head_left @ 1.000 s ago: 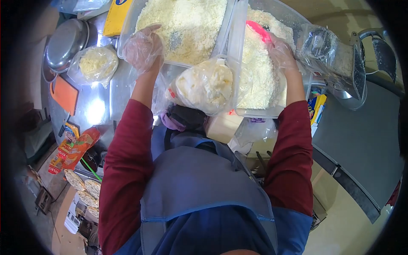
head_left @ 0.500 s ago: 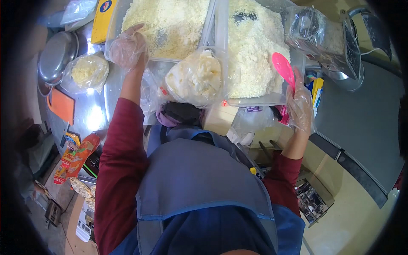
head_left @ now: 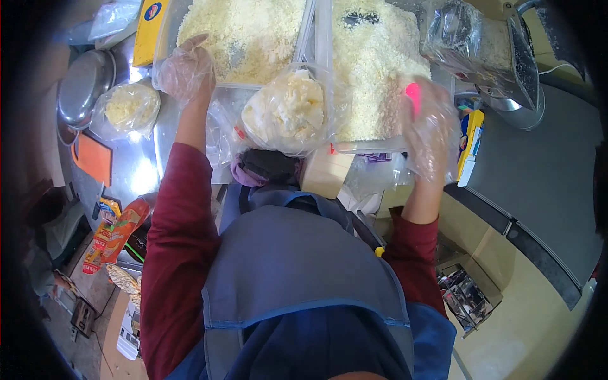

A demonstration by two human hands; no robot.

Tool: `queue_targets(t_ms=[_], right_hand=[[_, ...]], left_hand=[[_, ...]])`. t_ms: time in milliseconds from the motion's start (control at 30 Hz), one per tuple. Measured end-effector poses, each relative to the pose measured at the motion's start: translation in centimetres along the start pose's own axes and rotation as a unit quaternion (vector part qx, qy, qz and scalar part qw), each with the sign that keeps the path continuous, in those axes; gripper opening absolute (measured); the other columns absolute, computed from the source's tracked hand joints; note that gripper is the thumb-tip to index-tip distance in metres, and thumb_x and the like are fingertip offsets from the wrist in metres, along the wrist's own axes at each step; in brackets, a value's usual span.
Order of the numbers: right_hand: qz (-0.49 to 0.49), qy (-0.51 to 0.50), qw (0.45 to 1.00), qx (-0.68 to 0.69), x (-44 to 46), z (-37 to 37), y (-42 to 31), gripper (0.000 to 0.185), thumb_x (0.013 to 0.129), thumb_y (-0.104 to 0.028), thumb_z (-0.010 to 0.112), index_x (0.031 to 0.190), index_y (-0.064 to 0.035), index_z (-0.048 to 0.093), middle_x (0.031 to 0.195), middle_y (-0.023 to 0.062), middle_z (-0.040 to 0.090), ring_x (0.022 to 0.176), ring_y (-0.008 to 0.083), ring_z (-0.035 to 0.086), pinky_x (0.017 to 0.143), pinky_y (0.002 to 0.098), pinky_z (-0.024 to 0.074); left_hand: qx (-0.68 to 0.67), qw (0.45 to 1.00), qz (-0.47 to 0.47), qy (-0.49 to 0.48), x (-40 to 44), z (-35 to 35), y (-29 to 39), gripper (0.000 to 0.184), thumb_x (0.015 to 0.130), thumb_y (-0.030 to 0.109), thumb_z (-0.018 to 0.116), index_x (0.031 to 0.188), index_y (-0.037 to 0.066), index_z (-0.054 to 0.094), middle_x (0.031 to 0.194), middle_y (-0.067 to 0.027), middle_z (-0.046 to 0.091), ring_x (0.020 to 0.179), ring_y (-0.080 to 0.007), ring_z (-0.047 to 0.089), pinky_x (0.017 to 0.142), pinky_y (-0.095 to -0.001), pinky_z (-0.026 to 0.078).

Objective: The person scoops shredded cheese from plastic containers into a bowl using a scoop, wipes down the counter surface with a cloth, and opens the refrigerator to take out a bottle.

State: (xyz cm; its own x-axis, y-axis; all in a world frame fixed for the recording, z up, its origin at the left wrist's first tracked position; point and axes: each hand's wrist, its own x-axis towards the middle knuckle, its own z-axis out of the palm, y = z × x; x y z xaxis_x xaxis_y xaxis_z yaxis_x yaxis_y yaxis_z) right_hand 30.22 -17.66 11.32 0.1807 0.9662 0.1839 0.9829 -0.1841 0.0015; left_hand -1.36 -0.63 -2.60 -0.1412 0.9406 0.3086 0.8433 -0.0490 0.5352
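Note:
My left hand (head_left: 187,71), in a clear plastic glove, rests at the left rim of the left tub (head_left: 166,38), its fingers curled around the edge by the pale crumbly food (head_left: 253,31). A similar crumbly mass (head_left: 373,76) fills the right tub (head_left: 325,38). Over that tub's lower right corner, my gloved right hand (head_left: 432,130) is closed on a pink spoon (head_left: 413,95), whose handle is hidden by the fingers. Between my hands sits a clear bag (head_left: 285,111) of soft white-yellow food.
At the left lie a small bag of shredded food (head_left: 126,109), a metal pan (head_left: 85,88), an orange board (head_left: 94,157) and a yellow box (head_left: 149,28). A plastic-wrapped machine (head_left: 475,47) stands at the right, near a dark grey surface (head_left: 538,183). Another person's hand (head_left: 61,282) shows far left.
The right hand pulled the pink spoon back from the right tub to its right side, then brought it up and left over the corner. My left hand stays at the rim while the view shifts.

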Motion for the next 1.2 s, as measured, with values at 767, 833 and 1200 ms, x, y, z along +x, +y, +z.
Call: queue_targets(t_ms=[767,833,1200], right_hand=[[-0.093,-0.125,0.956,0.247,1.5,-4.7,-8.3,0.028,0.085,-0.004,0.056,0.112,-0.0063,0.063,0.087,0.0123,0.059,0.077,0.023,0.059,0.069,0.0337,0.0467],[-0.085,-0.097,0.958,0.255,0.7,-4.5,-7.6,0.029,0.086,-0.004,0.055,0.113,-0.0069,0.062,0.09,0.0127,0.06,0.079,0.0223,0.059,0.07,0.0332,0.0472],[-0.021,-0.065,0.974,0.217,1.1,3.2,-3.8,0.031,0.076,-0.013,0.064,0.106,-0.0065,0.061,0.1,0.0172,0.06,0.092,0.0334,0.059,0.082,0.0438,0.0456]], left_hand=[[-0.056,0.993,0.065,0.081,-0.2,0.4,-0.1,0.02,0.081,0.02,0.06,0.093,0.025,0.075,0.063,-0.0083,0.065,0.058,-0.0201,0.062,0.062,-0.0341,0.048],[-0.058,0.996,0.037,0.048,-0.3,-0.1,0.3,0.02,0.081,0.021,0.06,0.094,0.024,0.075,0.067,-0.0091,0.066,0.061,-0.0211,0.063,0.064,-0.035,0.048],[-0.03,1.0,-0.003,0.004,-0.2,-0.1,0.5,0.025,0.085,0.023,0.054,0.099,0.027,0.074,0.081,-0.0106,0.07,0.07,-0.0242,0.066,0.068,-0.0355,0.049]])
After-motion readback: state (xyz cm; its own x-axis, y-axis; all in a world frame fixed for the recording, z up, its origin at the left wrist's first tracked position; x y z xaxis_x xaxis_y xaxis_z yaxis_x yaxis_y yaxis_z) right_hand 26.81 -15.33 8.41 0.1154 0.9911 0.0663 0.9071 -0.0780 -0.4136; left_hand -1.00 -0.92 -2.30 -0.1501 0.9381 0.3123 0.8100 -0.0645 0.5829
